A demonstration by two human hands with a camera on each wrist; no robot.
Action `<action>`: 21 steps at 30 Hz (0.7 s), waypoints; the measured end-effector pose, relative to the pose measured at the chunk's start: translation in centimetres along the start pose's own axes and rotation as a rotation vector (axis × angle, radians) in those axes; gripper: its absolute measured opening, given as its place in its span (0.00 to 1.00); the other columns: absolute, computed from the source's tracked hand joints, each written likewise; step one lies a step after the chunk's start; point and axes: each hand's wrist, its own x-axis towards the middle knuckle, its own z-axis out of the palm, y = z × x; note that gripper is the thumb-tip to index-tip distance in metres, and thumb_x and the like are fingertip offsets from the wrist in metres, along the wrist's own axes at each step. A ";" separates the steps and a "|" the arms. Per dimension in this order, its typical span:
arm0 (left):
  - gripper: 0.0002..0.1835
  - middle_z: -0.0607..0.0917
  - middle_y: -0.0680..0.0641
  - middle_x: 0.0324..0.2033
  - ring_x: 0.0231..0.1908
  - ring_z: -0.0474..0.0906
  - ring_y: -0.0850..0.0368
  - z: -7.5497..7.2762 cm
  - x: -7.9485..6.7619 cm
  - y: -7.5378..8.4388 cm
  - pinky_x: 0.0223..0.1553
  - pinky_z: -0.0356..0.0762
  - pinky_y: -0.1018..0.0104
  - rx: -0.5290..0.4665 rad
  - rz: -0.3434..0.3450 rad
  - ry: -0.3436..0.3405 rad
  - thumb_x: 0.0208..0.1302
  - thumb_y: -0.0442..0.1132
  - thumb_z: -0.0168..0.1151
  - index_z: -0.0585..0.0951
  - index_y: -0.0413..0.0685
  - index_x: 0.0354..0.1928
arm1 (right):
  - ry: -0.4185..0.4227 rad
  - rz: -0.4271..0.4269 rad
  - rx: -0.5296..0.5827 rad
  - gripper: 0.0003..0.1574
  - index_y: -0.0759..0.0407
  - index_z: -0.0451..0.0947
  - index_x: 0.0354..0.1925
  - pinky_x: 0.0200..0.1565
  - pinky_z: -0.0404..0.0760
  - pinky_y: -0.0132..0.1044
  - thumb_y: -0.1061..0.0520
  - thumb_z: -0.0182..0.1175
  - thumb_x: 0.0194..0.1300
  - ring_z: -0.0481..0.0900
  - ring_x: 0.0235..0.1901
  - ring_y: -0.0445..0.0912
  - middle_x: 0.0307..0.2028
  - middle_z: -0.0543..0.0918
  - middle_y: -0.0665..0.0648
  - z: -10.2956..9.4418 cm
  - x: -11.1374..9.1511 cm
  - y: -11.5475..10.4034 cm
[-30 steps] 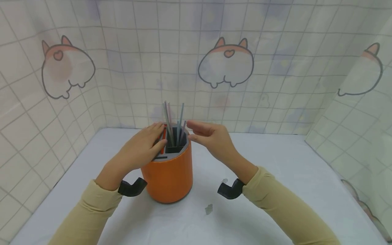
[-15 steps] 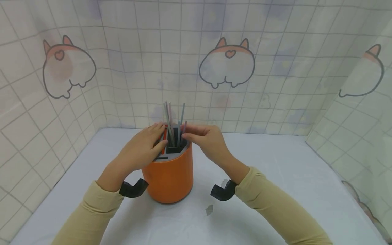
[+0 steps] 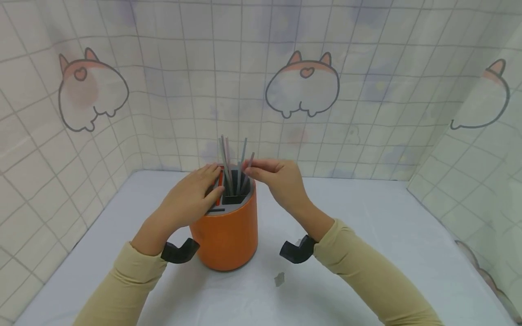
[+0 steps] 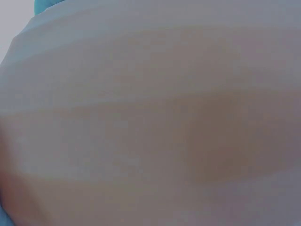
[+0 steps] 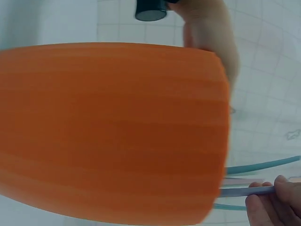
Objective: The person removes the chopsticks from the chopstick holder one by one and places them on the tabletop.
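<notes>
An orange round holder [image 3: 228, 240] stands on the table, with a grey slotted insert at its top. Several thin straws [image 3: 225, 156] in grey, pink and blue lean upright in its dark compartment. My left hand [image 3: 188, 197] rests over the left part of the top, fingers laid out, covering some slots. My right hand [image 3: 283, 181] pinches one grey straw [image 5: 235, 192] between thumb and fingertips. That straw tilts to the right, its lower end still inside the compartment. In the left wrist view only a blurred, banded pale surface [image 4: 141, 141] fills the picture.
The holder stands on a white-covered table [image 3: 346, 271] with a small grey patch [image 3: 279, 279] in front of it. Tiled-pattern curtains [image 3: 171, 90] with cartoon animals enclose the back and sides. Black mounts [image 3: 297, 251] sit at both wrists.
My right hand has come in from beside the rim, taken hold of the grey straw and raised it slightly, tilting its top rightward. My left hand has stayed on the holder.
</notes>
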 end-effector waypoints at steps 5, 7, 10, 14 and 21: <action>0.33 0.57 0.37 0.76 0.77 0.51 0.40 0.0 -0.1 0.0 0.78 0.49 0.43 0.002 -0.003 -0.005 0.78 0.50 0.43 0.57 0.38 0.76 | 0.039 -0.069 0.012 0.14 0.60 0.87 0.49 0.56 0.84 0.35 0.57 0.66 0.66 0.87 0.49 0.43 0.45 0.90 0.57 -1.1 -0.1 -2.0; 0.33 0.57 0.37 0.76 0.77 0.51 0.39 0.0 -0.1 0.0 0.78 0.49 0.43 0.009 -0.002 -0.007 0.78 0.50 0.43 0.57 0.38 0.76 | 0.054 -0.116 0.002 0.14 0.61 0.87 0.49 0.56 0.84 0.35 0.58 0.66 0.66 0.87 0.49 0.43 0.45 0.90 0.58 -1.5 -0.2 -2.9; 0.33 0.57 0.38 0.77 0.77 0.50 0.40 0.0 0.0 0.0 0.78 0.49 0.43 0.017 -0.002 -0.010 0.78 0.50 0.42 0.56 0.38 0.76 | 0.076 -0.186 -0.004 0.14 0.62 0.87 0.49 0.55 0.84 0.35 0.59 0.65 0.66 0.88 0.48 0.43 0.44 0.90 0.60 -2.1 -0.3 -4.0; 0.33 0.56 0.37 0.77 0.77 0.50 0.40 0.1 0.0 0.0 0.78 0.48 0.44 0.024 -0.001 -0.015 0.79 0.50 0.42 0.56 0.38 0.76 | 0.120 -0.278 0.028 0.13 0.66 0.86 0.48 0.53 0.85 0.36 0.63 0.65 0.65 0.89 0.46 0.43 0.42 0.90 0.60 -2.8 -0.7 -5.6; 0.33 0.56 0.37 0.77 0.77 0.50 0.39 0.1 -0.1 0.0 0.78 0.49 0.43 0.025 0.005 -0.015 0.79 0.50 0.42 0.56 0.37 0.76 | 0.218 -0.424 0.172 0.14 0.76 0.83 0.47 0.50 0.87 0.39 0.71 0.64 0.62 0.90 0.43 0.44 0.35 0.91 0.43 -4.3 -1.5 -8.2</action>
